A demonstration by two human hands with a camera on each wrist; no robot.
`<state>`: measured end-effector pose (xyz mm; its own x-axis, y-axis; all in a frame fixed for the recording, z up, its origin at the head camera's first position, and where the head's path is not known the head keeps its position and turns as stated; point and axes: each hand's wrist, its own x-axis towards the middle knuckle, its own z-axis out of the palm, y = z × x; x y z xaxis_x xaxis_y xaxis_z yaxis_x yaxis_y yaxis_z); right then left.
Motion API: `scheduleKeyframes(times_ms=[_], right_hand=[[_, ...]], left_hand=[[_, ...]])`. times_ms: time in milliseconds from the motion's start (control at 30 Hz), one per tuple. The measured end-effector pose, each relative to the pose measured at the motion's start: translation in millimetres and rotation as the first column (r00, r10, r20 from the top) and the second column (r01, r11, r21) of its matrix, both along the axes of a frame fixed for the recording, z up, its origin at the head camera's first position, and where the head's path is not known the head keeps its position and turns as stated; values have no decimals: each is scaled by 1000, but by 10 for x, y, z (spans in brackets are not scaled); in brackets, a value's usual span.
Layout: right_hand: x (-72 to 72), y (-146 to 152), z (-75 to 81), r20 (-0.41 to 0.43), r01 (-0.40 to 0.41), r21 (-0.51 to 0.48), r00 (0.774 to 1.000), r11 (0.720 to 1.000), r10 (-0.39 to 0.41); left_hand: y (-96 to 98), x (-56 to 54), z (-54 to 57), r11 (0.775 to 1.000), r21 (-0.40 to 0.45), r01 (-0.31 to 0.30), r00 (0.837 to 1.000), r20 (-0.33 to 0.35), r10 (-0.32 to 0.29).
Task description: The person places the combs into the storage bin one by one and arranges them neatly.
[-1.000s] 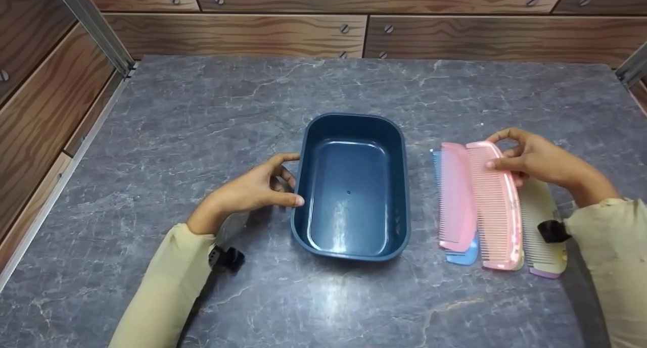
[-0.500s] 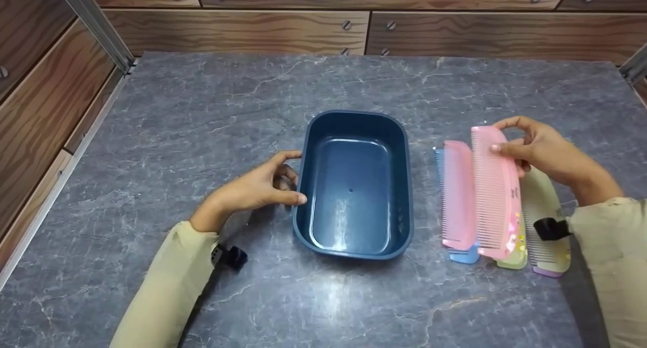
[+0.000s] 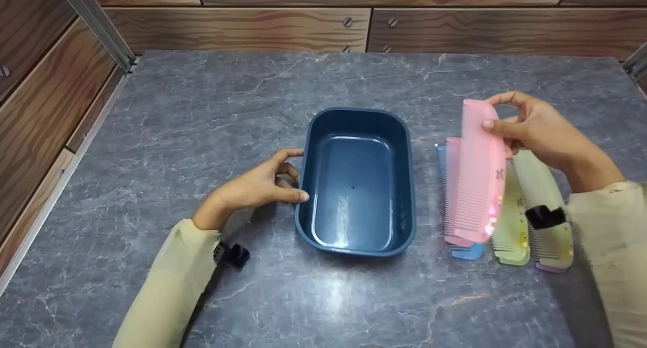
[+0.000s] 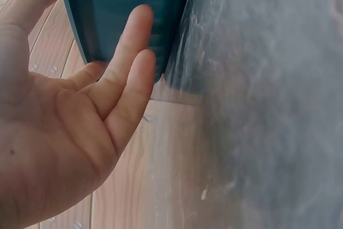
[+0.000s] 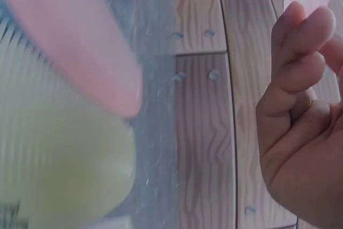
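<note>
While the right hand (image 3: 543,128) pinches a pink comb (image 3: 480,176) near its far end, thumb to fingers, toward the counter's (image 3: 242,105) right edge, the left hand (image 3: 252,189) grips the blue tub (image 3: 359,120), thumb on rim, fingers on outer wall. Tub sits midway between side edges. Under the held comb: second pink comb (image 3: 452,186) on a blue comb (image 3: 469,252); right of those, two green combs (image 3: 515,232).

Right fingers (image 3: 509,97) in a pinch
</note>
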<state>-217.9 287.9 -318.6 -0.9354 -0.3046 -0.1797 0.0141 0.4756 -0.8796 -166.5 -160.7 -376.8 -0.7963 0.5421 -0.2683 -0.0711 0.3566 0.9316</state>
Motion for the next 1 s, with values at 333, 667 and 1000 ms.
scheduleKeyframes(times_ms=[333, 667, 1000], right_hand=[[-21, -418, 131, 83, 4, -250, 996, 968, 17], [-59, -803, 200, 76, -86, -202, 992, 976, 104], [-75, -1200, 115, 114, -129, -108, 983, 986, 141]], left_hand=[[-4, 2, 4, 1000, -24, -1, 1000, -11, 0], [1, 21, 21, 1000, 29, 3, 1000, 18, -3], [1, 20, 18, 999, 34, -4, 1000, 30, 3]])
